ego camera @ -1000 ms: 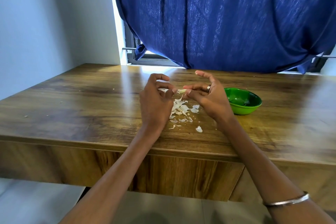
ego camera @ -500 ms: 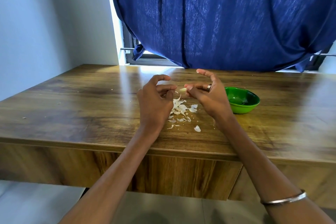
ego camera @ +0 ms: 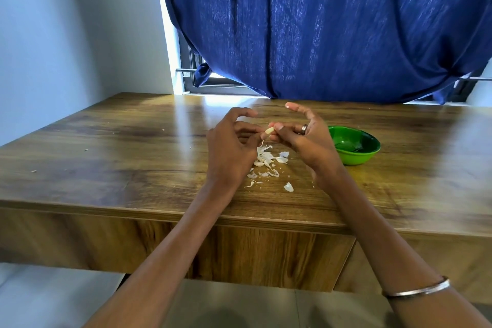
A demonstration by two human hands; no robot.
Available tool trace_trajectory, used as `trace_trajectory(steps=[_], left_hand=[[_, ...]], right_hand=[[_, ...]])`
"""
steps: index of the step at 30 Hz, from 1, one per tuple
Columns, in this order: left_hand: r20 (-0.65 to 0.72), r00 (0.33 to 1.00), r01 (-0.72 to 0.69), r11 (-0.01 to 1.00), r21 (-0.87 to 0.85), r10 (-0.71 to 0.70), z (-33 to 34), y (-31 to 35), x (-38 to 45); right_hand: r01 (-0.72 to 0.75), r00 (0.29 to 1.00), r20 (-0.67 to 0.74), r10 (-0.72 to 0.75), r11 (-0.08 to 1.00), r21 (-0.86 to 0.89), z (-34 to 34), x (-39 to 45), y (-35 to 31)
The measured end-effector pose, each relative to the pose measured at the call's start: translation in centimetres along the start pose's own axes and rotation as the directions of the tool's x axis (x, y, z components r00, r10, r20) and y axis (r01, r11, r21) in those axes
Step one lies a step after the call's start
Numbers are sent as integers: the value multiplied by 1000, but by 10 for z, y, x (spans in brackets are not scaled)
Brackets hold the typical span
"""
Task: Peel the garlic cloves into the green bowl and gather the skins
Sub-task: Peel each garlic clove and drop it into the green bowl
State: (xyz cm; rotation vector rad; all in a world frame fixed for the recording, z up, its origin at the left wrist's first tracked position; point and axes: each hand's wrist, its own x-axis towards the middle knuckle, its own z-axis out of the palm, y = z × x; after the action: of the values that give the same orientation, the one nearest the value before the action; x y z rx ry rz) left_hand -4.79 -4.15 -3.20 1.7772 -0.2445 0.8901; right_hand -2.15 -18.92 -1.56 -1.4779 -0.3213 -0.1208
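Observation:
A pale garlic clove [ego camera: 269,131] is held above the wooden table [ego camera: 106,162] between both hands. My right hand [ego camera: 306,141] pinches its right end with thumb and fingers, index finger raised. My left hand [ego camera: 231,146] has curled fingers at the clove's left end, where a strip of skin hangs down. Under the hands lies a loose pile of white garlic skins [ego camera: 266,160]. The green bowl [ego camera: 354,145] stands just right of my right hand; what it holds is hard to make out.
A single skin flake [ego camera: 288,187] lies nearer the table's front edge [ego camera: 239,217]. Tiny crumbs dot the left part of the table. A dark blue curtain [ego camera: 319,26] hangs behind the far edge, with a window frame [ego camera: 191,72] at its left.
Both hands have stayed together over the skin pile, with small finger shifts on the clove. A strip of skin now hangs from its left end.

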Motion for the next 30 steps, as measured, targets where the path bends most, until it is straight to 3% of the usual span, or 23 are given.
trace_trajectory(steps=[5, 13, 25, 30], left_hand=[[-1, 999, -40, 999, 27, 40, 0, 1, -2], [53, 994, -98, 992, 77, 94, 1, 1, -2], [42, 989, -150, 980, 130, 145, 0, 2, -3], [8, 992, -126, 983, 132, 126, 1, 2, -2]], right_hand=[[14, 999, 49, -11, 998, -65, 0, 1, 2], [28, 999, -22, -30, 997, -71, 2, -2, -1], [62, 998, 9, -61, 979, -195, 4, -2, -1], [58, 998, 32, -54, 990, -131, 3, -4, -3]])
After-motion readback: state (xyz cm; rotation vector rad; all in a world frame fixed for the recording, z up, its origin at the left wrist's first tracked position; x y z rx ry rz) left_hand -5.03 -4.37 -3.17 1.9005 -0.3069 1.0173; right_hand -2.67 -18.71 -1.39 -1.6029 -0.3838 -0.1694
